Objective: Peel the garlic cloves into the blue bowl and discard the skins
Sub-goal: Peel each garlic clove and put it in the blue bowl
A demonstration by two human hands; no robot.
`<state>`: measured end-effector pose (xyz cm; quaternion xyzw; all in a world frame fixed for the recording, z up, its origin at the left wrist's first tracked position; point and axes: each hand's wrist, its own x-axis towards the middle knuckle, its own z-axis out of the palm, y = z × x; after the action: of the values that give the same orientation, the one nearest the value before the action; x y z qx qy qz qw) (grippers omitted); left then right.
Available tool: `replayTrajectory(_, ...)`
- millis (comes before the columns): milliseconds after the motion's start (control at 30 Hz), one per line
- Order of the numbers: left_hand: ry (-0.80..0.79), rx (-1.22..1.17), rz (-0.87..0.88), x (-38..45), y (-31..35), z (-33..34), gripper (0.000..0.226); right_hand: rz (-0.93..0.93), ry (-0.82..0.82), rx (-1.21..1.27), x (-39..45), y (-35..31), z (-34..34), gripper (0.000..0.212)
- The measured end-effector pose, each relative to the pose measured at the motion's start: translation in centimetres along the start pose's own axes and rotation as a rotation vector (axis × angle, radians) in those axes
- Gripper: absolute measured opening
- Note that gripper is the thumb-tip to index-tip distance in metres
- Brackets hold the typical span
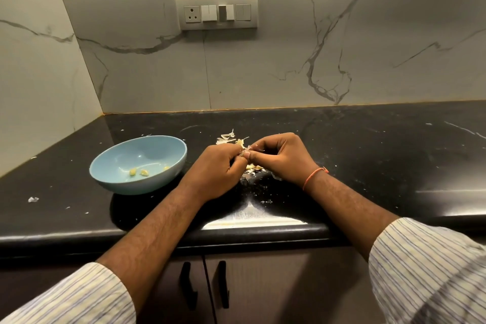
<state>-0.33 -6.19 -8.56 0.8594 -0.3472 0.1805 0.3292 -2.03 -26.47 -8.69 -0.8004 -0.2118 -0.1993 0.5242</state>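
A blue bowl (157, 150) stands on the black counter, left of my hands, with three peeled garlic cloves (144, 172) on its bottom. My left hand (218, 168) and my right hand (281, 158) meet above the counter, and both pinch one small garlic clove (245, 150) between their fingertips. The clove is mostly hidden by the fingers. Loose garlic skins (228, 138) lie just behind my hands. More skins and cloves (253, 168) lie beneath them.
The black counter (368, 155) runs right, with small skin flakes (33, 199) scattered at the left. A marble wall with a switch panel (216, 12) rises behind. Cabinet doors with black handles (222, 284) sit below the counter's front edge.
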Motion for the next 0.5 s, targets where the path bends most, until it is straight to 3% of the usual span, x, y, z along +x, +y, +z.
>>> replayTrajectory(500, 0.025, -0.079, -0.014, -0.13, -0.18, -0.14, 0.032, -0.054, 0.092, -0.082, -0.09, 0.03, -0.01, 0.012)
